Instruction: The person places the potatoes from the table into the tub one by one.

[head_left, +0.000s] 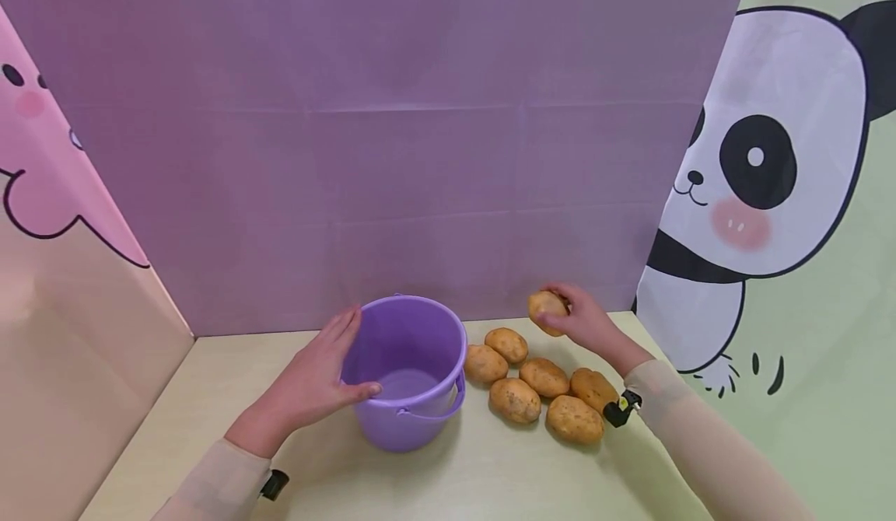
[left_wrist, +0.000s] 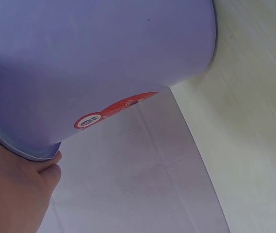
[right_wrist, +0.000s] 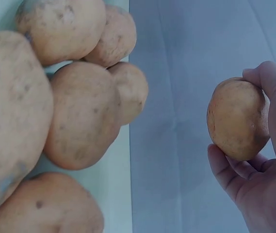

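A purple bucket [head_left: 402, 420] stands upright, and its inside shows no contents where visible. My left hand [head_left: 308, 381] holds it by the left side of the rim, thumb at the near edge and fingers along the far left. Part of that hand [left_wrist: 11, 189] also shows at the rim in the left wrist view. In my right hand [head_left: 588, 323] I grip a potato [head_left: 542, 309], raised behind the others; the right wrist view shows this potato [right_wrist: 237, 119] between thumb and fingers. Several potatoes [head_left: 544, 378] lie grouped on the table, right of the bucket.
The pale table [head_left: 315, 482] ends at a purple backdrop [head_left: 420, 155] close behind the bucket. A panda-printed panel [head_left: 805, 233] borders the right side, a pink printed panel [head_left: 63, 187] the left. The bucket's handle [head_left: 448, 412] hangs down at its right front.
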Demonstrator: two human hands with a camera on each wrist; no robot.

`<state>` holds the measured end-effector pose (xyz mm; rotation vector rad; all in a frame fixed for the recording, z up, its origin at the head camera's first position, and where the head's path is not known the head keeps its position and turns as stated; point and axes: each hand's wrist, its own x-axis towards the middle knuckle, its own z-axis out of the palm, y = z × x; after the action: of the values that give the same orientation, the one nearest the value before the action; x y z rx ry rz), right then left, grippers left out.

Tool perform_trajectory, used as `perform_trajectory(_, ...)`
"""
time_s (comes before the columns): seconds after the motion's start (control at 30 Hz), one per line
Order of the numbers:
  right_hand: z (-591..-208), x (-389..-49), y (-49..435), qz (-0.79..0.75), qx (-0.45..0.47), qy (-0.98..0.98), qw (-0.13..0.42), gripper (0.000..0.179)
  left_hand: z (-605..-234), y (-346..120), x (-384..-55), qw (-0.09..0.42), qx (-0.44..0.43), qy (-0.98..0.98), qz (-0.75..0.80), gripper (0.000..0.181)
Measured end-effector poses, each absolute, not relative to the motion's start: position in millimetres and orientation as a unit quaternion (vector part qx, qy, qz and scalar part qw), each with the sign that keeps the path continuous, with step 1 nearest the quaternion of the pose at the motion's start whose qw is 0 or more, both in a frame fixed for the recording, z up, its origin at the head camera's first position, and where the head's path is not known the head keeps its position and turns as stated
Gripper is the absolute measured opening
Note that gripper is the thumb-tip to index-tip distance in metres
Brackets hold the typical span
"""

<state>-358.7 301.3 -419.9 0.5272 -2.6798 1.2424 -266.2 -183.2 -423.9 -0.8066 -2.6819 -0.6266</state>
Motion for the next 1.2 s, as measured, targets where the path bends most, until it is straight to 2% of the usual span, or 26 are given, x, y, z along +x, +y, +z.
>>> perform_trajectory(0.8,-382,-350,255,0.419,0.241,-0.871,0.086,0.053,-423,-184,-267,0.144,-0.284,-0.923,-0.214,0.125)
perform_trajectory(1.2,-372,-349,233,0.437,0.269,-0.856,0.067,0.055,-427,-184,-268,0.145,-0.283,-0.923,-0.218,0.122)
